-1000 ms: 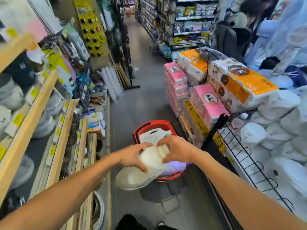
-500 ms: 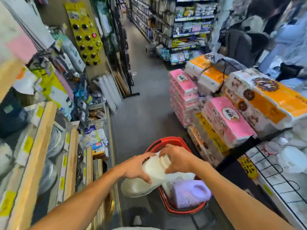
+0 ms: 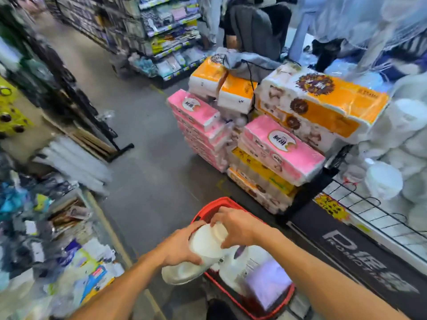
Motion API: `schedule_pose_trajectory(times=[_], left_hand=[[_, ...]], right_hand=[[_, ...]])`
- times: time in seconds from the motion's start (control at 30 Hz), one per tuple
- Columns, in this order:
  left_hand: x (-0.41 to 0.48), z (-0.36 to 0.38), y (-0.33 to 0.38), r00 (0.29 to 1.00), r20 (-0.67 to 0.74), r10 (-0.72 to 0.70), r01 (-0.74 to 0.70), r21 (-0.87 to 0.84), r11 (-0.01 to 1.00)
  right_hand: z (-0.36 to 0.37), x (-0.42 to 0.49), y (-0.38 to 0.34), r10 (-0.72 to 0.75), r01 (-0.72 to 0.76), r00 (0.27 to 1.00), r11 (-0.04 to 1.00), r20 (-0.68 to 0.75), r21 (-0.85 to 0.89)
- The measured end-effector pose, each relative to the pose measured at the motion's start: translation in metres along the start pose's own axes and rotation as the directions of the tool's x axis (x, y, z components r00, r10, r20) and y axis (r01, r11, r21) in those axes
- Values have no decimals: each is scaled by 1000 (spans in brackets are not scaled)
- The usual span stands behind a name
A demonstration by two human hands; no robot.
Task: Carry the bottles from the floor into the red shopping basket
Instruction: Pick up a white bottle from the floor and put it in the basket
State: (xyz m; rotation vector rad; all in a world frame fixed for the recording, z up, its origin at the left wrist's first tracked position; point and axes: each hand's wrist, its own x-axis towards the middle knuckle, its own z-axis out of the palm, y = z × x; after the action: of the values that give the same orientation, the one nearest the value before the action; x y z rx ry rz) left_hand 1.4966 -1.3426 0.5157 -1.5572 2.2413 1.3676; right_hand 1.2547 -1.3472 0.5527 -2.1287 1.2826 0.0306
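Two hands [image 3: 182, 247] [image 3: 236, 227], three bottles [image 3: 208, 247] [image 3: 242, 264] [image 3: 269, 282], one basket [image 3: 211, 202]

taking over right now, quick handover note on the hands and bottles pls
Left hand grips the white bottle by its side; right hand grips its top.
The bottle hangs tilted over the left rim of the red basket, not yet inside.
Done: a purple bottle lies in the basket.
Left: lower the white bottle in. Whether more bottles wait is out of view.
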Motion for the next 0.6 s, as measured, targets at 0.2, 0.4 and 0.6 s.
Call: schedule_pose_trajectory(times=[0.2, 0.4, 0.6], left_hand=[[92, -37, -8, 991, 129, 27, -43, 124, 991], [185, -55, -7, 977, 209, 53, -91, 176, 980], [268, -43, -27, 975, 207, 84, -96, 46, 994]], right_hand=[[25, 52, 59, 192, -173, 976, 970, -107, 172], [26, 93, 110, 354, -311, 924, 916, -146, 253], [27, 134, 164, 480, -440, 865, 865, -145, 240]])
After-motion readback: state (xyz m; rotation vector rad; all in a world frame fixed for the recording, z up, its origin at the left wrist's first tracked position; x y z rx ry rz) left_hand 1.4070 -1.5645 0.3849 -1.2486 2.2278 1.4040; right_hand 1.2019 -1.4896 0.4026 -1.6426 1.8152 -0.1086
